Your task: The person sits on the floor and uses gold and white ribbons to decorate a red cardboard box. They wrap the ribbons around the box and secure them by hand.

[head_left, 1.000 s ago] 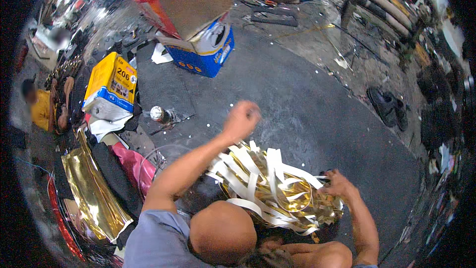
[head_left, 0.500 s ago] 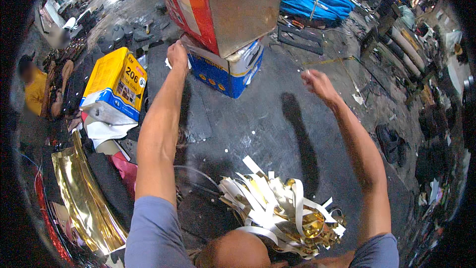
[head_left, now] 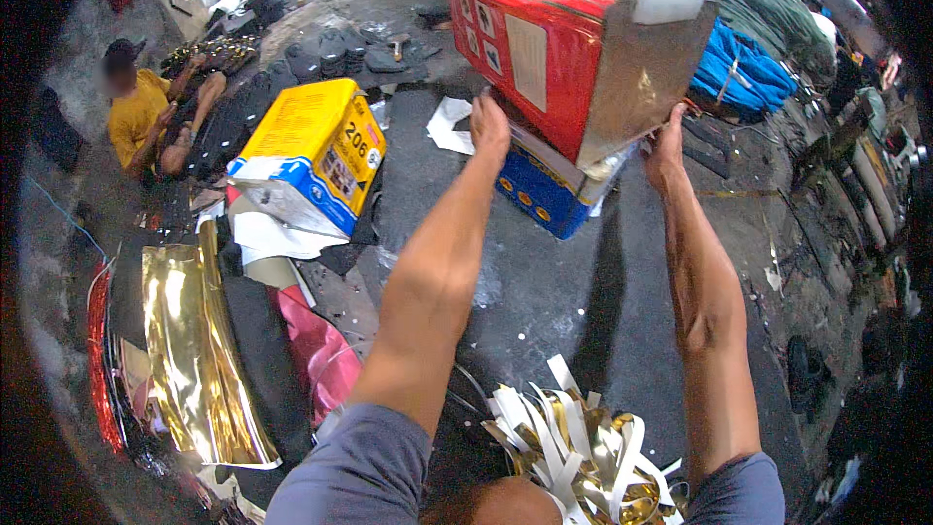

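Note:
A worn red cardboard box rests tilted on top of a blue box at the far side of the work surface. My left hand is against the red box's lower left edge, its fingertips partly hidden behind it. On the other side, my right hand grips the lower right corner with the fingers pointing up. White paper lies just left of my left hand. Below my forearms sits a bunch of white and gold strips, partly cut off by the lower edge.
A yellow and blue box stands to the left on white sheets. Nearer are a shiny gold sheet, pink material and red strands. A person in yellow sits at the far left. Blue wrapped material lies far right.
My right hand has moved from open space up to the red box's right side. My left hand has shifted to its left edge. The view has turned left, so things appear further right.

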A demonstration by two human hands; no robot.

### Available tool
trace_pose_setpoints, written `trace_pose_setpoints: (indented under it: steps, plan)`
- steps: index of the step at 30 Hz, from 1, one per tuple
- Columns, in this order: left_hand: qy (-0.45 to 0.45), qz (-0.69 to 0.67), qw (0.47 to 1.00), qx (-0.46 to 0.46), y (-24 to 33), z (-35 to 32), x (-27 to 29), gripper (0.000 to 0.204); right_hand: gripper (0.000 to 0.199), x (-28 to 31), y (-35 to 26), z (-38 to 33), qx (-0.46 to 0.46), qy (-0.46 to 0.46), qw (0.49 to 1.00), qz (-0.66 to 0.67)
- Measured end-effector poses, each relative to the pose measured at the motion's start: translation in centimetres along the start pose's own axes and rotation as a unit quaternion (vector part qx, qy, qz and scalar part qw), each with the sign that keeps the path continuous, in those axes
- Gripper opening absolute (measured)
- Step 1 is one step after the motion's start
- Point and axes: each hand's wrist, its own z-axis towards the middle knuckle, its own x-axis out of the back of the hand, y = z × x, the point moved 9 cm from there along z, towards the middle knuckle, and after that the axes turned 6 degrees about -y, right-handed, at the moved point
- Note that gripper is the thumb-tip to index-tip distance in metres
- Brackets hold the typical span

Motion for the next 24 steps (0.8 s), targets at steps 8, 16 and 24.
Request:
trace_pose_setpoints:
  steps: [8,16,24]
  plan:
    - [0.055,-0.092,0.992,0.072,3.0,-6.3,1.5,0.065,0.11,-1.9,-2.3,0.4,0.078,-0.042,0.994,0.068]
    - [0.153,-0.06,0.986,-0.005,4.7,-8.8,2.9,0.051,0.1,-1.8,-2.1,-0.8,0.064,-0.02,0.991,0.111]
    - [0.079,-0.074,0.994,0.034,6.1,-11.4,-0.8,0.053,0.097,0.8,-5.4,-5.7,0.04,0.02,0.994,0.101]
